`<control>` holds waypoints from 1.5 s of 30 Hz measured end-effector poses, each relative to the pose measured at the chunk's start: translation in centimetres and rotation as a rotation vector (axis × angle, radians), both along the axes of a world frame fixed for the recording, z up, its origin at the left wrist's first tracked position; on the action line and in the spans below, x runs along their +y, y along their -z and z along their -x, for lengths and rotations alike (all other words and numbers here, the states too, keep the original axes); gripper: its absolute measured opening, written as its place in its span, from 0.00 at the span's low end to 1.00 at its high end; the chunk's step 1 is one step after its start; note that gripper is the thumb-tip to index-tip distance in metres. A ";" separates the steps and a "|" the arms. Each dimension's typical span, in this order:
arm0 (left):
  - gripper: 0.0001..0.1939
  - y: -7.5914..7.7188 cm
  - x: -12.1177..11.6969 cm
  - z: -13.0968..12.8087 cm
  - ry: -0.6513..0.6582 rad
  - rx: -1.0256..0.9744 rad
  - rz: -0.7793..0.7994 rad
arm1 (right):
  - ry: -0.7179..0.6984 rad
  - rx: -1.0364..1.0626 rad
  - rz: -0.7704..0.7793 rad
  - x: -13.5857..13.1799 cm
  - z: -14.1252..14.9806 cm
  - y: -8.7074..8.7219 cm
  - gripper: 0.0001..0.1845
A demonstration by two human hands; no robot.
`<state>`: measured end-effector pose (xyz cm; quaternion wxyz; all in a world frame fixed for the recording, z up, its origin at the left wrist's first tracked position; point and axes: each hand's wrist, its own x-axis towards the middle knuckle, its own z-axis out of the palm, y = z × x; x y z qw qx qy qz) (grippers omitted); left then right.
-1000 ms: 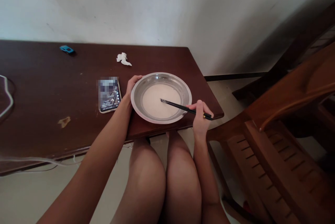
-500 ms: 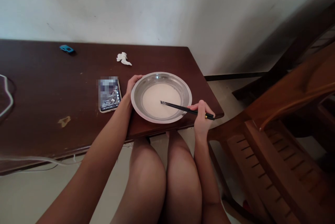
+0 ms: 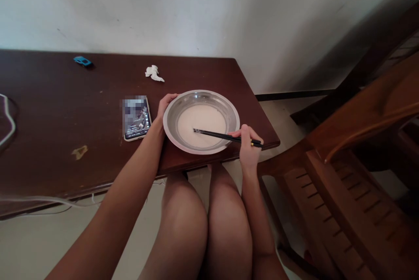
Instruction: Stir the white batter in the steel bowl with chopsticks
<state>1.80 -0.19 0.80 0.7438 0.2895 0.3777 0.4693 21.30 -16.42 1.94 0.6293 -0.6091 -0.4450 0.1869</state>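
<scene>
A wide metal bowl [image 3: 170, 134] stands near the front right corner of the dark wooden table. It holds a pale, milky liquid [image 3: 206, 118]. My left hand [image 3: 165, 104] grips the bowl's left rim, its fingers partly hidden behind the bowl. In my right hand [image 3: 250, 142] is a pair of black chopsticks [image 3: 221, 135] with gold bands near the top. They slant across the bowl's right rim, and their tips are at the liquid, left of its middle, with some pale stuff on them.
A phone [image 3: 137, 118] with a lit screen lies left of the bowl. Behind are a crumpled white tissue [image 3: 153, 73] and a blue toy car [image 3: 83, 61]. White cables [image 3: 8, 116] run along the table's left side. A wooden chair [image 3: 327, 192] stands at right.
The chopsticks and my right hand have moved a little to the left, with the tips sliding left through the bowl. My left hand and the bowl stay in place.
</scene>
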 end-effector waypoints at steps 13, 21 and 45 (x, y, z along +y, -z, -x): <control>0.11 0.0 0.0 -0.1 -0.043 0.075 0.001 | -0.004 -0.005 0.001 0.1 0.0 0.1 0.22; 0.13 -0.2 -0.1 -0.2 -0.021 0.041 0.006 | 0.130 -0.034 -0.024 -0.1 -0.2 0.1 0.22; 0.10 0.4 0.3 0.0 -0.051 0.075 0.002 | 0.118 -0.025 -0.027 -0.1 0.0 -0.1 0.21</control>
